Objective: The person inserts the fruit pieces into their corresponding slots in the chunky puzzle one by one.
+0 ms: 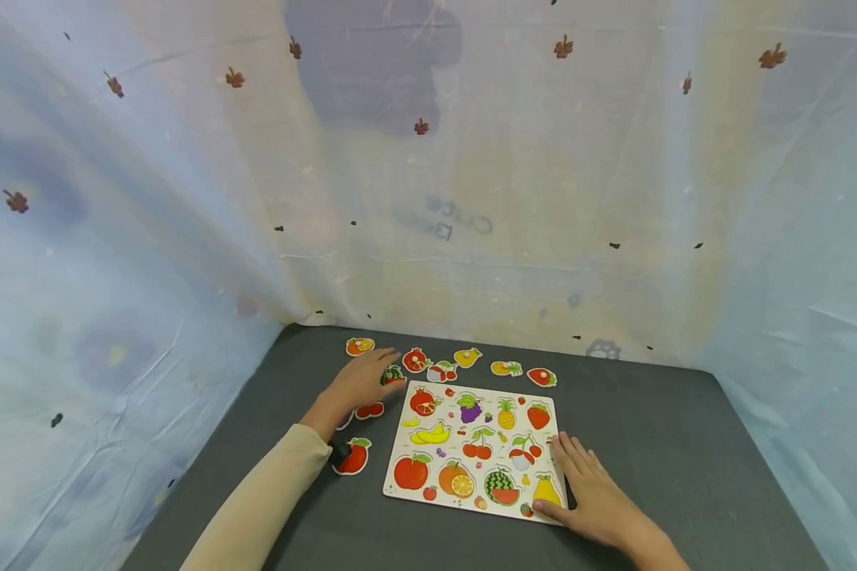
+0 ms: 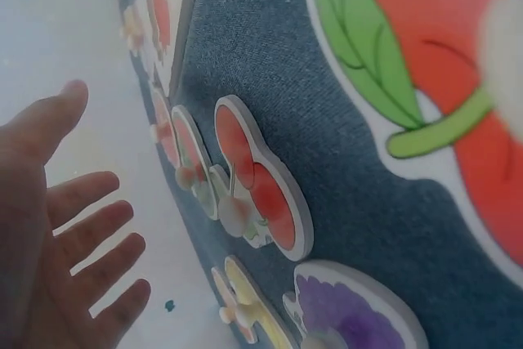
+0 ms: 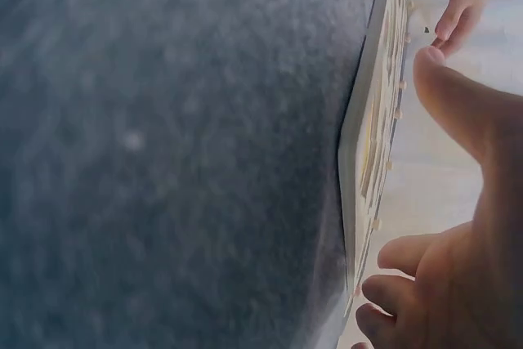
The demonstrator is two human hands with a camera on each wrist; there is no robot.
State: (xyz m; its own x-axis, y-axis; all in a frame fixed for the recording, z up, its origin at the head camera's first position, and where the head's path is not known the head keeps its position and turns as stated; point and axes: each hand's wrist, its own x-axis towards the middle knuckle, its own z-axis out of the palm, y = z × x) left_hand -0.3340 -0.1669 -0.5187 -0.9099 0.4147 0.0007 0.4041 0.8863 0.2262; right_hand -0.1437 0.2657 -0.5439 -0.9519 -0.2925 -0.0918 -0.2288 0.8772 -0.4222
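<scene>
A white fruit puzzle board (image 1: 398, 452) with coloured pictures lies flat on the dark table. My left hand (image 1: 363, 377) is at the board's upper left, fingers spread over a watermelon piece (image 1: 393, 373). In the left wrist view that hand (image 2: 82, 243) has nothing between thumb and fingers. Beneath and beside the left forearm lie a cherry piece (image 2: 274, 202), a grape piece (image 2: 355, 308) and a red apple piece (image 2: 445, 63). My right hand (image 1: 596, 496) rests at the board's right edge, fingers extended, thumb over the pear picture.
Behind the board lies a row of knobbed pieces: orange (image 1: 360, 346), pomegranate (image 1: 416, 361), pear (image 1: 467, 358), pineapple (image 1: 506, 368) and strawberry (image 1: 542, 377). A pale curtain (image 1: 514, 174) with leaf prints surrounds the table (image 1: 657, 444) at the back and sides.
</scene>
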